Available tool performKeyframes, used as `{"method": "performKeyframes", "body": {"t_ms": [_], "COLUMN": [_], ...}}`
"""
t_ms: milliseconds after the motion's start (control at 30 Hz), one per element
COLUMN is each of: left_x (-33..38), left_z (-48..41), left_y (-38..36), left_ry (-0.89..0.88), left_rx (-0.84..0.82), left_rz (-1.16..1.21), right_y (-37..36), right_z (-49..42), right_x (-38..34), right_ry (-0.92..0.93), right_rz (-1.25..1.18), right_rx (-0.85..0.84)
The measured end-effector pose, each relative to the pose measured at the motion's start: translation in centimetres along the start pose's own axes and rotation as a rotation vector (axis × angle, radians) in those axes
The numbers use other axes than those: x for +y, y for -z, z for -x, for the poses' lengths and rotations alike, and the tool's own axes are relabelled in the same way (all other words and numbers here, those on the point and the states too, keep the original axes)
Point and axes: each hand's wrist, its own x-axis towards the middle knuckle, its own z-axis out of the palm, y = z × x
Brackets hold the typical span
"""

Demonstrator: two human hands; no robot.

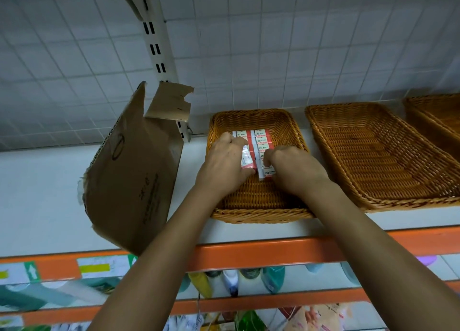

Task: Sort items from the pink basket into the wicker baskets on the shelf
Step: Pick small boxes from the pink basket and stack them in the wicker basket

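Note:
Both my hands are inside the left wicker basket [256,215] on the shelf. Several small red and white "2B" eraser boxes [261,139] lie in two rows at its back. My left hand [225,165] grips one of these boxes [247,160] in the left row, fingers curled over it. My right hand [295,167] pinches the nearest box [266,173] of the right row. The pink basket is out of view.
A torn open cardboard box [134,171] leans on the shelf left of the basket. Two more wicker baskets, one [383,154] to the right and another [438,116] at the far right, hold nothing. The orange shelf edge [273,252] runs below, with bottles underneath.

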Motion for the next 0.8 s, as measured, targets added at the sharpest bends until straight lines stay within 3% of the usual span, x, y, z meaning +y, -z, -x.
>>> {"method": "performKeyframes", "body": {"t_ms": [533, 800], "left_x": [0.36, 1.03], "left_z": [0.32, 0.78], "left_y": [0.59, 0.44], "left_ry": [-0.061, -0.083], "left_rx": [-0.064, -0.139], "left_rz": [-0.026, -0.316], "right_y": [-0.04, 0.28], "right_z": [-0.04, 0.10], "right_x": [0.01, -0.18], "right_ry": [-0.007, -0.019], "right_rz": [-0.004, -0.003], "right_rx": [-0.011, -0.041]}}
